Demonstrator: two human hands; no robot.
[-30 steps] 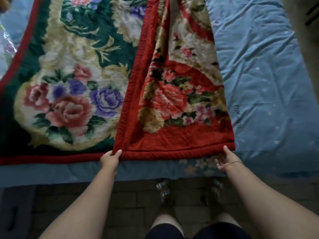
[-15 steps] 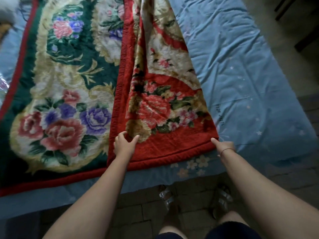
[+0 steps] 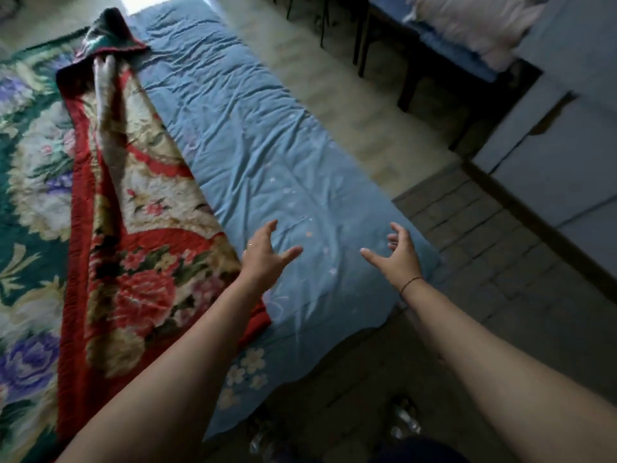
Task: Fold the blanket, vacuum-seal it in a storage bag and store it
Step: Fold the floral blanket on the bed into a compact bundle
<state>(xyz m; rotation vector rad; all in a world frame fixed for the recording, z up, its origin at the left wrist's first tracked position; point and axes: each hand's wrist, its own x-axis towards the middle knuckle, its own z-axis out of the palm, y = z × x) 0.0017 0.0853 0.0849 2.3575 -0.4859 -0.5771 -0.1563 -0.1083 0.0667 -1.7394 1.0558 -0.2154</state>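
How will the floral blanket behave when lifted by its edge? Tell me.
The blanket will probably flop and drape: its folded-over flap lies in soft wrinkles. It looks thick and plush, so likely heavy. Its fuzzy pile should resist slipping.

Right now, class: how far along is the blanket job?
Done: one side of the floral blanket is folded over, red face up. In hand: nothing; left hand and right hand hover open above the blue sheet. Left: further folds, bagging, sealing, storing; no bag shows.
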